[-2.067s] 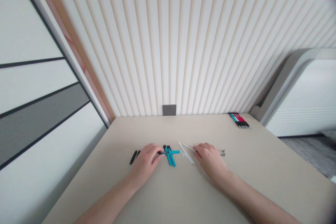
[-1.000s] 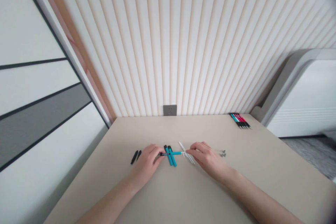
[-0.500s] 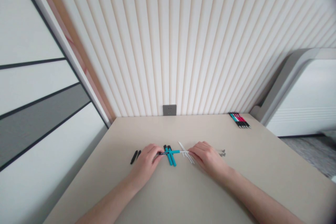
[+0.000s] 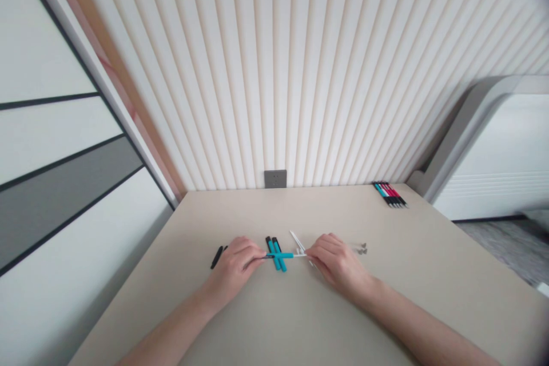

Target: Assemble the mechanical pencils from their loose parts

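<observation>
My left hand (image 4: pixel 235 263) is closed on the black end of a teal pen barrel (image 4: pixel 283 255), held level and pointing right. A thin white pen refill (image 4: pixel 299 255) lines up with the barrel's teal end, and my right hand (image 4: pixel 337 260) pinches its other end. How deep the refill sits in the barrel I cannot tell. Under the held barrel lie two more teal barrels (image 4: pixel 281 263) with black ends. Loose white refills (image 4: pixel 295 238) lie just left of my right fingers, partly covered by them. Small black pen parts (image 4: pixel 217 257) rest beside my left hand, partly hidden.
Several small grey metal-looking pieces (image 4: pixel 363 249) lie right of my right hand. A row of teal, white and red pens (image 4: pixel 390 195) sits at the table's back right. Behind the beige table (image 4: pixel 274 320) stands a ribbed wall with a dark socket (image 4: pixel 275 179).
My right hand has brought a white refill leftward to the teal barrel's end. Since half a second ago both hands have dropped slightly, and my right fingers now cover more of the loose refills.
</observation>
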{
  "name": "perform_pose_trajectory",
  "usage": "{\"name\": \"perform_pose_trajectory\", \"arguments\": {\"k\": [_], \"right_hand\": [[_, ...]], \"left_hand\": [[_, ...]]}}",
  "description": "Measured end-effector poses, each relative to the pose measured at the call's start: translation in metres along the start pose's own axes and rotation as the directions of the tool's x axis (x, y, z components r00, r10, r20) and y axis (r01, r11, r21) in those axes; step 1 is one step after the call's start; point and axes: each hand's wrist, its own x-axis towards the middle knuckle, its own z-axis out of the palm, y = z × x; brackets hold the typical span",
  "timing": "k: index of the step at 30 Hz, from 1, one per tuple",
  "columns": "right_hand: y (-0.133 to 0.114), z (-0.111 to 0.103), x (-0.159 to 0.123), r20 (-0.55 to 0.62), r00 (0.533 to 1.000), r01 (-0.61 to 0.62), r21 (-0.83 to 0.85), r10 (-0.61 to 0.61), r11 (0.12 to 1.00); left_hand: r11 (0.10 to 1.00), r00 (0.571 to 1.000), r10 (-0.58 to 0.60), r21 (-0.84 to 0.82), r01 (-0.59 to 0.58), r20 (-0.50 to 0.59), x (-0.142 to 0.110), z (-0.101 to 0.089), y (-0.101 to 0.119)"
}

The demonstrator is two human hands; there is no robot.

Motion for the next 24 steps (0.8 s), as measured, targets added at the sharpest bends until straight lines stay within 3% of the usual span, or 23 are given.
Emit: {"name": "perform_pose_trajectory", "arguments": {"k": [5, 10, 12, 16, 20, 24], "right_hand": [[-0.005, 0.001, 0.001, -0.002, 0.997, -0.079, 0.036, 0.079, 0.996], [-0.007, -0.007, 0.008, 0.082, 0.980, -0.182, -0.008, 0.182, 0.983], [-0.001, -0.016, 0.011, 0.018, 0.970, -0.243, -0.025, 0.244, 0.970], [0.024, -0.035, 0.010, -0.148, 0.902, -0.424, -0.110, 0.407, 0.899], [0.049, -0.046, 0.003, -0.029, 0.865, -0.493, -0.226, 0.500, 0.840], [0.058, -0.050, -0.002, 0.095, 0.804, -0.541, -0.294, 0.588, 0.788]], "left_hand": [[0.997, 0.998, 0.041, 0.062, -0.044, 0.043, 0.002, -0.001, 0.001], [0.997, 0.998, 0.005, 0.072, -0.009, 0.058, 0.003, 0.001, 0.003], [0.997, 0.997, -0.015, 0.073, 0.009, 0.072, 0.001, 0.003, 0.002], [0.998, 0.995, -0.027, 0.066, 0.021, 0.097, 0.001, 0.004, 0.004], [0.998, 0.991, -0.008, 0.060, 0.000, 0.130, 0.004, 0.002, 0.011], [0.998, 0.988, 0.012, 0.053, -0.021, 0.153, 0.006, 0.002, 0.017]]}}
